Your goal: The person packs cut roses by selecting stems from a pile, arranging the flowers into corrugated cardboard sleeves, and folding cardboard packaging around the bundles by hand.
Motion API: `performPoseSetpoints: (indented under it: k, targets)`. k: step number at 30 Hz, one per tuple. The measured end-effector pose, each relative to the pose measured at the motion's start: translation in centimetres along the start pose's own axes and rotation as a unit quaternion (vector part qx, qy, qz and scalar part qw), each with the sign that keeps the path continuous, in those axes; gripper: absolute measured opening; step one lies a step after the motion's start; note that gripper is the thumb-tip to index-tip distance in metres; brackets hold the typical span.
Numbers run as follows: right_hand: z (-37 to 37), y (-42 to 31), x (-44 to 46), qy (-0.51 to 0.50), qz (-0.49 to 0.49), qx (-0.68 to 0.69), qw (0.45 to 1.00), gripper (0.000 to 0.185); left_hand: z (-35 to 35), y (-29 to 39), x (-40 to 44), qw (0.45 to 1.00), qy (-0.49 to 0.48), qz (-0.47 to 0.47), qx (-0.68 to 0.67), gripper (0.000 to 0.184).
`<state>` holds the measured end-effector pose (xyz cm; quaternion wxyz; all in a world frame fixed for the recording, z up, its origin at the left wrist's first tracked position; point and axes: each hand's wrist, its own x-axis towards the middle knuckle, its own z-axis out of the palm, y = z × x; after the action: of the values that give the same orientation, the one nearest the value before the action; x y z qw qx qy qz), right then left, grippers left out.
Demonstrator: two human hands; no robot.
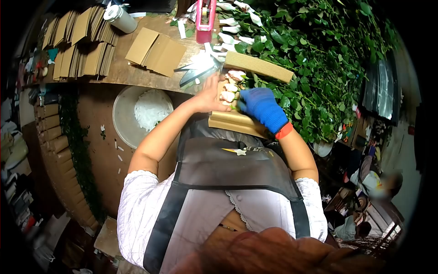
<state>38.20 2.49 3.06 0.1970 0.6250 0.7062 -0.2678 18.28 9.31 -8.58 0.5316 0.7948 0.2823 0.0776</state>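
Pale pink roses [228,96] lie in a short row on a corrugated cardboard wrap [240,124] at the table's front edge. My bare left hand [207,97] rests at the left side of the wrap, fingers and thumb spread beside the blooms. My right hand [263,108], in a blue knitted glove with an orange cuff, is curled just right of the roses, over their stems. Its fingertips are partly hidden, and what they grip cannot be made out. A strip of corrugated cardboard [260,66] lies just beyond the roses.
Leafy rose stems [315,68] heap across the right. A pink tape dispenser [205,27] and white-wrapped blooms [230,39] stand at the back. Folded cardboard [155,51], a stack of cardboard [84,55] and a white cup [120,19] are leftward. Below sits a bucket [122,121] with white scraps.
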Motion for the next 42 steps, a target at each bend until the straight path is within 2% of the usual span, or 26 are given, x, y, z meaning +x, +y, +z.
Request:
performPoseSetpoints:
  k: [1, 2, 5, 6, 9, 10, 13, 17, 18, 22, 24, 27, 28, 30, 32, 35, 39, 42]
  targets:
    - [-0.5, -0.2, -0.5, 0.021, 0.033, 0.025, 0.999, 0.034, 0.1, -0.2, 0.0, 1.000, 0.001, 0.007, -0.008, 0.114]
    - [1.1, 0.2, -0.3, 0.070, 0.006, -0.001, 0.998, 0.028, 0.2, -0.3, 0.0, 1.000, 0.000, 0.015, -0.015, 0.114]
    - [5.9, 0.8, 3.0, 0.116, -0.011, -0.056, 0.992, 0.022, 0.2, -0.4, 0.0, 0.999, -0.018, 0.015, 0.045, 0.121]
    - [5.1, 0.6, 2.7, 0.111, -0.020, -0.060, 0.992, 0.015, 0.3, -0.9, 0.2, 0.997, -0.023, 0.032, 0.069, 0.117]
    - [3.7, -0.4, 2.2, 0.055, -0.045, -0.120, 0.990, 0.011, -0.7, 0.3, 0.3, 0.995, -0.048, -0.008, 0.084, 0.109]
    - [3.6, -0.4, 2.2, 0.045, -0.059, -0.111, 0.991, 0.009, -0.4, -0.1, 0.6, 0.999, -0.031, -0.021, 0.019, 0.100]
    - [3.2, -0.2, 1.6, 0.071, -0.071, -0.109, 0.989, 0.015, 0.0, 0.1, 0.9, 0.999, 0.042, -0.014, 0.005, 0.075]
    - [1.2, -0.2, -0.3, 0.099, 0.032, 0.030, 0.994, 0.017, 0.8, 1.1, 0.1, 0.996, 0.088, 0.000, 0.013, 0.068]
    - [1.1, -0.2, -0.4, 0.150, 0.046, 0.056, 0.986, 0.018, 1.0, 0.8, 0.0, 0.996, 0.094, 0.003, 0.000, 0.068]
    - [3.2, 0.2, 2.0, 0.145, 0.017, 0.012, 0.989, 0.016, 1.6, -0.5, 0.2, 0.995, 0.096, 0.024, -0.020, 0.066]
    - [3.2, 0.2, 2.2, 0.121, 0.018, 0.010, 0.992, 0.016, 1.5, -0.5, 0.4, 0.996, 0.074, -0.014, -0.039, 0.064]
    - [3.8, 0.2, 1.7, 0.120, 0.025, -0.006, 0.992, 0.021, 2.0, 0.4, 0.9, 0.990, 0.116, -0.049, -0.056, 0.048]
    - [3.9, 0.2, 1.6, 0.127, 0.025, -0.017, 0.991, 0.024, 2.6, -0.3, 1.2, 0.989, 0.138, -0.034, -0.038, 0.044]
    - [3.0, -0.3, 0.4, 0.159, 0.097, 0.038, 0.982, 0.029, 2.8, -0.4, 1.2, 0.983, 0.182, -0.009, -0.031, 0.035]
    - [2.2, -0.3, 0.0, 0.181, 0.140, 0.070, 0.971, 0.031, 2.8, 0.0, 1.1, 0.980, 0.194, 0.000, -0.042, 0.035]
    - [4.8, 1.6, 2.1, 0.238, 0.076, 0.063, 0.966, 0.027, 2.9, -0.4, 0.9, 0.980, 0.196, 0.006, -0.031, 0.039]
    - [2.6, 2.9, 2.4, 0.154, 0.027, 0.008, 0.988, 0.023, 2.6, -0.1, 1.0, 0.978, 0.199, -0.005, -0.057, 0.051]
    - [3.4, 2.5, 2.6, 0.190, 0.007, 0.003, 0.982, 0.020, 2.2, 0.5, 1.3, 0.980, 0.191, 0.016, -0.044, 0.059]
